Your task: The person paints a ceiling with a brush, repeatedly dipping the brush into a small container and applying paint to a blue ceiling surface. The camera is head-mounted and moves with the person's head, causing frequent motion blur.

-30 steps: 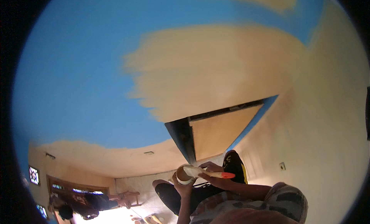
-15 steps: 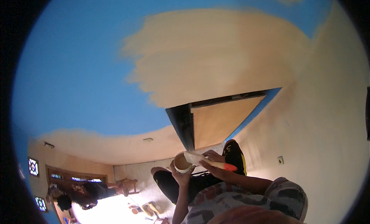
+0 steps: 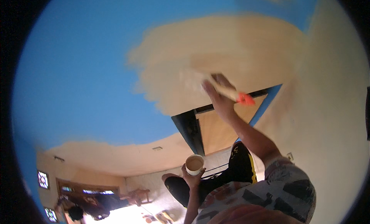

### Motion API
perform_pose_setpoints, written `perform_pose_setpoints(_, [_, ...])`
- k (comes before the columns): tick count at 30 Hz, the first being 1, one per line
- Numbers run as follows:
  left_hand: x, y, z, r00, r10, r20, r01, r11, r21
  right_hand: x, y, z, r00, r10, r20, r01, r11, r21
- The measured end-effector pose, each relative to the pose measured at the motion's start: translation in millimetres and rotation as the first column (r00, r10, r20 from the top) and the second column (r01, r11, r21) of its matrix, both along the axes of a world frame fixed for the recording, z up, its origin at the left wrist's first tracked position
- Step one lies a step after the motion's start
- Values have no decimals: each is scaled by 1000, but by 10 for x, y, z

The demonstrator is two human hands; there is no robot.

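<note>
My right hand (image 3: 221,101) is raised and wrapped round a paintbrush (image 3: 227,92) with a pale handle and a red end. The brush's bristle end, smeared by motion, lies over the wet-looking beige patch (image 3: 246,42) on the blue painted surface (image 3: 84,69); whether it touches cannot be made out. Lower down, close to my lap, my left hand (image 3: 191,180) grips a white cup (image 3: 194,173) from beside and below. Light brown paint (image 3: 195,163) shows inside it.
A doorway-like opening with a tan panel (image 3: 216,132) and blue edging lies below the beige patch. Another person (image 3: 92,204) is at the lower left, by a wooden chair (image 3: 142,196). Several items (image 3: 165,215) lie on the bright floor. A socket (image 3: 290,156) sits on the right wall.
My right hand has carried the paintbrush from over the cup up to the beige patch. The left hand still holds the cup, and the view has shifted slightly.
</note>
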State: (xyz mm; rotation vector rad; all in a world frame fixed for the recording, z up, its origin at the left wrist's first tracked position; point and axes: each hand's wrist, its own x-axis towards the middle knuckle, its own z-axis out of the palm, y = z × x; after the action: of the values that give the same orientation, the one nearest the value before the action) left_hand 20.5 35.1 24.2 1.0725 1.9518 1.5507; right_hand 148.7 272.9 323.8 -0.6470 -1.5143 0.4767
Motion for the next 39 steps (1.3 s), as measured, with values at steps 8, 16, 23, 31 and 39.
perform_pose_setpoints(8, [-12,40,-60,1000,-17,10,17,999,-35,153,1142,1436,961,-194,-199,261,873,411])
perform_pose_setpoints(16, [23,15,-48,998,-55,-11,54,991,-123,2233,1717,1360,740,-617,-268,667,622,410])
perform_pose_setpoints(23, [44,65,32,989,-145,20,147,984,-99,2940,1587,1339,606,-749,-267,768,464,441])
perform_pose_setpoints(31, [77,35,48,991,-130,-27,127,986,-111,368,1353,1502,763,-625,-163,531,464,709])
perform_pose_setpoints(39, [93,19,45,982,-150,-113,139,985,-101,-1161,691,1594,991,-96,-95,134,800,585])
